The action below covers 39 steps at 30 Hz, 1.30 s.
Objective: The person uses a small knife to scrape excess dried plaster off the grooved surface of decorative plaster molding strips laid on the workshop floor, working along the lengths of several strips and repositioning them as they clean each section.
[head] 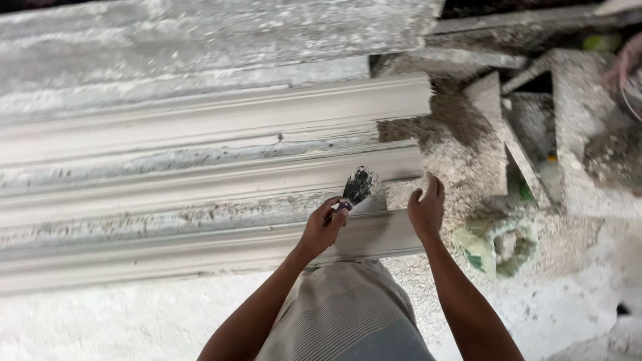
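Observation:
My left hand (324, 226) grips the handle of a small putty knife (358, 186), its dark blade smeared with grey plaster and angled up to the right. The blade hovers over the near end of a long white plaster cornice moulding (200, 180) that runs from the left edge to the middle of the view. My right hand (426, 208) rests with fingers together on the right end of the moulding, just right of the knife. Both forearms reach up from the bottom of the view.
Crumbled plaster and rubble (461, 154) lie right of the moulding's end. Rough concrete blocks (582, 134) stand at the right, with a greenish plaster-caked container (498, 244) below them. A dusty white floor (134, 321) spreads in front. Striped grey cloth (341, 314) covers my lap.

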Each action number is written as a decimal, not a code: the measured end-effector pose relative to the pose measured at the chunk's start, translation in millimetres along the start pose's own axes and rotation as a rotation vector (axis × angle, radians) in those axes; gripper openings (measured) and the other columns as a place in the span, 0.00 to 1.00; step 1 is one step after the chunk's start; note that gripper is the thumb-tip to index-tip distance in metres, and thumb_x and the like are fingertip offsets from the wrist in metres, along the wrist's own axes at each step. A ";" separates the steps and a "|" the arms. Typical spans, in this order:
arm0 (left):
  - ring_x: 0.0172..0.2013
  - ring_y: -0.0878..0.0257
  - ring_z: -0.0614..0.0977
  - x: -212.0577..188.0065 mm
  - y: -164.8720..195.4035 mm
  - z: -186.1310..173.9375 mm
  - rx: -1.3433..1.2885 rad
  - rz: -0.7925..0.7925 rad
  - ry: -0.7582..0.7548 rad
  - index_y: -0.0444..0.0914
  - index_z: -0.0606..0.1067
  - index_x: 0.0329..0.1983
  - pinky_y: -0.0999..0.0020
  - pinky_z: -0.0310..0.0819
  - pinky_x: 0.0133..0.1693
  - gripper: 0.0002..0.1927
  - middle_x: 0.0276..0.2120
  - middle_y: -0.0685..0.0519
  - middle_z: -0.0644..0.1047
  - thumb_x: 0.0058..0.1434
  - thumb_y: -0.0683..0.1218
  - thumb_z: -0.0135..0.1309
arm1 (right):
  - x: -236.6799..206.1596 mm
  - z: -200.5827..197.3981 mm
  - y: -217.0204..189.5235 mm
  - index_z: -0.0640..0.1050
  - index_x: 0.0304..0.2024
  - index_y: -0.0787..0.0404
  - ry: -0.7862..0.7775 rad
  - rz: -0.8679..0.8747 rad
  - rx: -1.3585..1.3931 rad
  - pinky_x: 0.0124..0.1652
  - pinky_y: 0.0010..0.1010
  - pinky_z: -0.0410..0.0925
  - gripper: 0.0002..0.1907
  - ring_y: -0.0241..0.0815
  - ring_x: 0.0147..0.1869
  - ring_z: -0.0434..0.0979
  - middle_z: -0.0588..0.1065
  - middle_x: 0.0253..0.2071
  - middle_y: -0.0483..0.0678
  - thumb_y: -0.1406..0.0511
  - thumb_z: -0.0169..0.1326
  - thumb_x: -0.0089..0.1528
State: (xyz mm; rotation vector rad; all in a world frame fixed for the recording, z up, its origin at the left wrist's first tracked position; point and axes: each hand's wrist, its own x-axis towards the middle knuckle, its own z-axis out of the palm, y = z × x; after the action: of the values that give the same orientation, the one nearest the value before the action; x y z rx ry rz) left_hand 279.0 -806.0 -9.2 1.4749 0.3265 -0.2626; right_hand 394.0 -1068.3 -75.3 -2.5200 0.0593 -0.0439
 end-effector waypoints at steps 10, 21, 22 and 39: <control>0.21 0.72 0.74 -137.9 -56.3 -126.9 0.025 0.062 0.536 0.36 0.69 0.63 0.73 0.72 0.23 0.22 0.29 0.54 0.78 0.69 0.49 0.53 | -89.0 88.9 -100.1 0.72 0.62 0.68 0.029 -0.759 0.108 0.65 0.52 0.62 0.19 0.59 0.66 0.69 0.72 0.61 0.60 0.68 0.47 0.69; 0.17 0.68 0.74 -414.7 -194.9 -342.4 -0.339 0.020 1.027 0.36 0.67 0.60 0.69 0.69 0.18 0.20 0.34 0.49 0.79 0.67 0.47 0.51 | -356.7 221.3 -327.1 0.77 0.32 0.65 -0.513 -0.665 0.399 0.25 0.30 0.65 0.16 0.36 0.21 0.68 0.71 0.17 0.49 0.58 0.55 0.67; 0.17 0.68 0.74 -445.3 -208.7 -364.2 -0.344 0.023 1.040 0.36 0.67 0.60 0.69 0.69 0.18 0.20 0.34 0.49 0.79 0.67 0.47 0.51 | -383.5 236.7 -355.3 0.77 0.31 0.65 -0.529 -0.701 0.332 0.25 0.32 0.64 0.17 0.38 0.20 0.67 0.70 0.17 0.49 0.58 0.54 0.68; 0.17 0.66 0.74 -887.8 -344.8 -774.6 -0.795 -0.171 1.482 0.37 0.63 0.67 0.69 0.68 0.18 0.25 0.37 0.47 0.79 0.68 0.48 0.47 | -848.0 514.4 -795.3 0.78 0.51 0.64 -1.190 -0.843 0.479 0.37 0.26 0.75 0.13 0.33 0.34 0.81 0.82 0.34 0.47 0.67 0.51 0.67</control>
State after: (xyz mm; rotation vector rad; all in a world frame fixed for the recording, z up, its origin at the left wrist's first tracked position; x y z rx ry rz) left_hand -714.0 -85.3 -49.8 0.5927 1.5318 0.8235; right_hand -403.6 -78.7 -45.8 -1.5860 -1.2833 0.9454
